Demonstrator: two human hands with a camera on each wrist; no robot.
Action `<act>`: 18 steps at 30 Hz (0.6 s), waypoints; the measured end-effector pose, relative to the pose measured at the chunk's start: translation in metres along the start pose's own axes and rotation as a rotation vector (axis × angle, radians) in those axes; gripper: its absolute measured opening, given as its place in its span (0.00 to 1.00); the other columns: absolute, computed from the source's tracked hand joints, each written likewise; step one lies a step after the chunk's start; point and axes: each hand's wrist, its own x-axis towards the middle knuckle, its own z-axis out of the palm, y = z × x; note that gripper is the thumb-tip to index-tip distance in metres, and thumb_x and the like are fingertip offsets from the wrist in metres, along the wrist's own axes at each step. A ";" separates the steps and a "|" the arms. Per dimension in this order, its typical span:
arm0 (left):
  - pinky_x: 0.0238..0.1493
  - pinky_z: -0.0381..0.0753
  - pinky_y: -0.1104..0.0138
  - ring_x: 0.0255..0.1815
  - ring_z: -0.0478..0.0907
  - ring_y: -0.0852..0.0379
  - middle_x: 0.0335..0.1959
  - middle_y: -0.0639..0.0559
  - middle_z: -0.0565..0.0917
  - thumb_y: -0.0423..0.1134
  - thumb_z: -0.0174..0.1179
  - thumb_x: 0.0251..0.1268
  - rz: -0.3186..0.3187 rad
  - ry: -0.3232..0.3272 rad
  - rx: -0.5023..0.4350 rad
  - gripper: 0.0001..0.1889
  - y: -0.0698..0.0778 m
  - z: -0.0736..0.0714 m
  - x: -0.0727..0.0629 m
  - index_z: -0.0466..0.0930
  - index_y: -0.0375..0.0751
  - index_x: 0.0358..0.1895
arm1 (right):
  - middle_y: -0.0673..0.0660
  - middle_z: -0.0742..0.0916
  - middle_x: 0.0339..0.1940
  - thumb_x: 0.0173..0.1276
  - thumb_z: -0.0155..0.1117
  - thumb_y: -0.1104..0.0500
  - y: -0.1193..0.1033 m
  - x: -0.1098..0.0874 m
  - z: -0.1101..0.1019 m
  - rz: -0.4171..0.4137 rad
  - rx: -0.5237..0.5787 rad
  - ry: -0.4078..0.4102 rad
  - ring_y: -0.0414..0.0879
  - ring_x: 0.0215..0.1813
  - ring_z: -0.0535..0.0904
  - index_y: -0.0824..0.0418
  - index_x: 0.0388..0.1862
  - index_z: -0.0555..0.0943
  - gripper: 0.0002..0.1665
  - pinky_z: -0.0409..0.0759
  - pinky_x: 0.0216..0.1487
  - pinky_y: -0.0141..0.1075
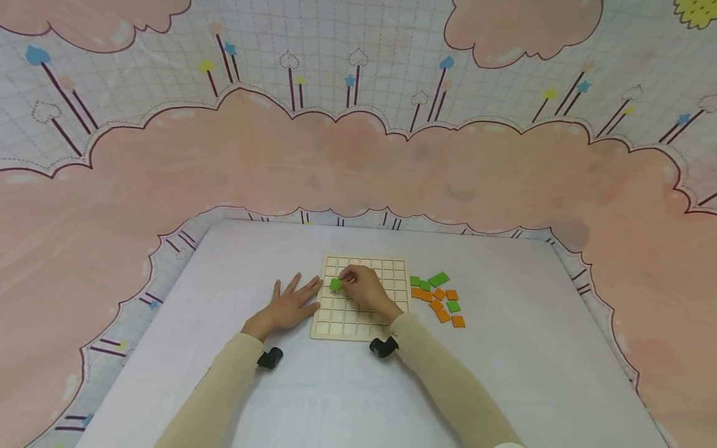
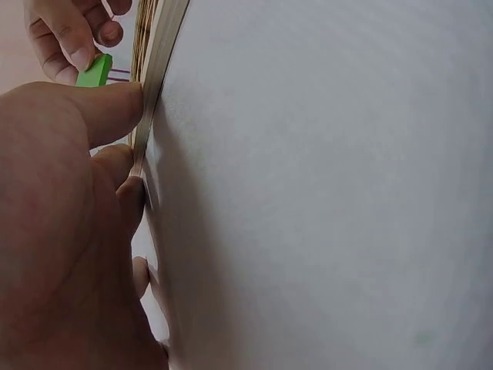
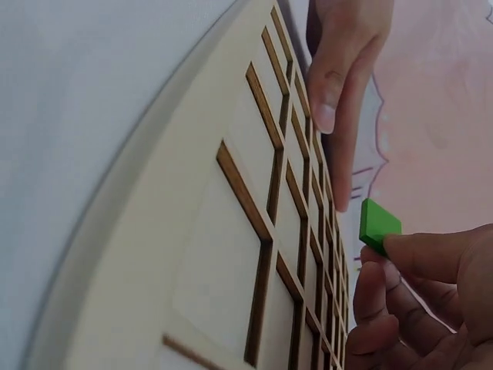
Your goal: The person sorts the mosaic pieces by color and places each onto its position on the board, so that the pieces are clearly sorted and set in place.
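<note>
A pale wooden board marked with a square grid lies on the white table. My right hand is over the board's left half, pinching a green square tile between thumb and fingertips. In the right wrist view the tile is held tilted, just above the grid. My left hand lies beside the board with fingers spread, its fingertips at the board's left edge. From the left wrist, the thumb rests against that edge, with the green tile showing beyond it.
Right of the board lie several loose orange tiles and green tiles, some overlapping. A dark wrist camera sits by the board's front edge, another under the left wrist. A patterned cloth hangs behind the table.
</note>
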 end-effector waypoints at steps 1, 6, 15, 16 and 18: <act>0.70 0.25 0.31 0.81 0.34 0.37 0.81 0.53 0.51 0.56 0.43 0.77 0.000 0.001 0.000 0.32 0.000 0.000 0.000 0.51 0.52 0.79 | 0.53 0.88 0.41 0.68 0.65 0.58 0.000 0.000 0.001 -0.001 -0.007 -0.004 0.43 0.41 0.82 0.56 0.42 0.84 0.06 0.80 0.44 0.37; 0.70 0.24 0.32 0.81 0.33 0.37 0.81 0.53 0.49 0.55 0.43 0.77 -0.006 -0.010 0.013 0.32 0.002 -0.002 -0.001 0.49 0.52 0.79 | 0.52 0.88 0.39 0.67 0.65 0.58 -0.004 0.001 0.007 0.012 -0.004 -0.019 0.43 0.41 0.81 0.56 0.41 0.85 0.06 0.79 0.45 0.37; 0.69 0.27 0.30 0.81 0.35 0.34 0.81 0.49 0.52 0.53 0.44 0.78 -0.001 -0.023 0.009 0.32 0.011 -0.010 -0.006 0.51 0.49 0.79 | 0.51 0.87 0.34 0.65 0.65 0.61 -0.009 0.003 0.014 0.024 -0.041 -0.016 0.42 0.37 0.79 0.56 0.38 0.85 0.04 0.77 0.43 0.36; 0.70 0.28 0.30 0.81 0.35 0.35 0.81 0.50 0.52 0.53 0.44 0.78 -0.005 -0.024 0.013 0.32 0.011 -0.010 -0.006 0.51 0.49 0.79 | 0.51 0.87 0.33 0.65 0.65 0.60 -0.009 0.003 0.014 0.025 -0.050 -0.015 0.42 0.37 0.79 0.57 0.38 0.86 0.04 0.77 0.42 0.36; 0.70 0.27 0.30 0.81 0.35 0.35 0.81 0.50 0.51 0.53 0.44 0.78 -0.007 -0.023 0.014 0.32 0.011 -0.010 -0.006 0.51 0.49 0.79 | 0.51 0.87 0.33 0.66 0.66 0.60 -0.010 0.003 0.015 0.019 -0.071 -0.016 0.41 0.37 0.79 0.56 0.38 0.86 0.05 0.77 0.42 0.36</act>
